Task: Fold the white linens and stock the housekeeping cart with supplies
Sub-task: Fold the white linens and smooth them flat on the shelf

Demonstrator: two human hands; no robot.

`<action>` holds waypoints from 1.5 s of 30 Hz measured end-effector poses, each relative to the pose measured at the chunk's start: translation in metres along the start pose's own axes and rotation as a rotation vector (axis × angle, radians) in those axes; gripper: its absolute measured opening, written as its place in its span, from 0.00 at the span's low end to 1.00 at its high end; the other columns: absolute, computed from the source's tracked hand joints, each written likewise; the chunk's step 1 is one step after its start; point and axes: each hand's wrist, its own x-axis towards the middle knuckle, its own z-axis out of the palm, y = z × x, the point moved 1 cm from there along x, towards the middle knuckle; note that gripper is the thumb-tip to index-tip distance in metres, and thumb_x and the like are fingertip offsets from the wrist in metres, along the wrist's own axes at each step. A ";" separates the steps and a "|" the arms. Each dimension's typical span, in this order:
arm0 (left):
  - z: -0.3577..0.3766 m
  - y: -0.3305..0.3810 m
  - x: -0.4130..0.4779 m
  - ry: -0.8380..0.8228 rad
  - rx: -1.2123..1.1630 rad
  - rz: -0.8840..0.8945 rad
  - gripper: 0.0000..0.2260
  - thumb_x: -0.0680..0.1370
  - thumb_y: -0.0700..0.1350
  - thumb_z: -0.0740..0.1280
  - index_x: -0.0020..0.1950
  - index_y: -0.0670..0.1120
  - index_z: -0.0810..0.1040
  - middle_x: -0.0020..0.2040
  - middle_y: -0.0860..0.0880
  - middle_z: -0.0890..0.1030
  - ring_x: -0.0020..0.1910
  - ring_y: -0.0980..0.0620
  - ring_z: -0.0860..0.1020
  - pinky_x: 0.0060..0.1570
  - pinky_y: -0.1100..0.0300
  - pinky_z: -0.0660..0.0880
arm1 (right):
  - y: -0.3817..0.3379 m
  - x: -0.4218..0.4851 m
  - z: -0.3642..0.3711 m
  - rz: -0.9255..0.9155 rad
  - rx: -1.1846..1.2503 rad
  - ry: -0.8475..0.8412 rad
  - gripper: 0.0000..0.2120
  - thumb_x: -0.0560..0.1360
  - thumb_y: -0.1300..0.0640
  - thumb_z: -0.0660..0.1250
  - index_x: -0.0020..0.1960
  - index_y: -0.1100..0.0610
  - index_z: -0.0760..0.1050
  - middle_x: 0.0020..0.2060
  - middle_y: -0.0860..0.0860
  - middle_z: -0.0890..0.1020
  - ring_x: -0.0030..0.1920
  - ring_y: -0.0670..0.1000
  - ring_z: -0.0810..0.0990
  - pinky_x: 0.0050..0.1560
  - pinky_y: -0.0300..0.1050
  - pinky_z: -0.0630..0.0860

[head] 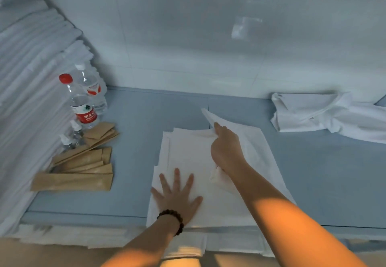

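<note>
smooth blue shelf [133, 141] — flat left hand [177, 195], right hand [225, 147] pinching white linen [188, 151].

Dim, cool bluish light. Warm orange light spills in at 6 o'clock. Soft glare patches on wall [246, 26] at 1 o'clock. Whole frame soft; stack [31, 99] at 9 o'clock bows from wide-angle distortion.

Left hand [177, 195] flat, fingers spread, pressing white linen [188, 151] on blue surface [146, 120] — right hand [226, 147] pinches its far corner, lifted. Water bottles [82, 103], brown paper packets [83, 168] left; crumpled linen [317, 114] right.
</note>
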 end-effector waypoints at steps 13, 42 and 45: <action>-0.084 0.012 0.023 -0.009 -1.402 0.075 0.13 0.83 0.41 0.56 0.64 0.38 0.73 0.60 0.41 0.78 0.62 0.43 0.76 0.63 0.48 0.72 | 0.016 -0.011 0.089 -0.020 -0.283 -0.193 0.32 0.78 0.70 0.51 0.78 0.51 0.48 0.78 0.51 0.49 0.77 0.57 0.45 0.74 0.61 0.51; -0.085 -0.032 0.102 0.090 -0.819 0.175 0.29 0.81 0.41 0.58 0.78 0.58 0.50 0.74 0.49 0.65 0.70 0.46 0.67 0.65 0.60 0.63 | 0.047 -0.052 0.184 -0.179 -0.599 -0.266 0.32 0.79 0.66 0.49 0.77 0.57 0.35 0.76 0.62 0.40 0.74 0.69 0.40 0.69 0.73 0.43; -0.082 -0.033 0.097 0.115 -0.810 0.187 0.33 0.80 0.38 0.58 0.78 0.57 0.46 0.69 0.51 0.69 0.63 0.49 0.71 0.59 0.63 0.64 | 0.052 -0.060 0.188 -0.203 -0.650 -0.357 0.32 0.79 0.65 0.50 0.77 0.58 0.36 0.75 0.63 0.35 0.73 0.70 0.34 0.69 0.73 0.38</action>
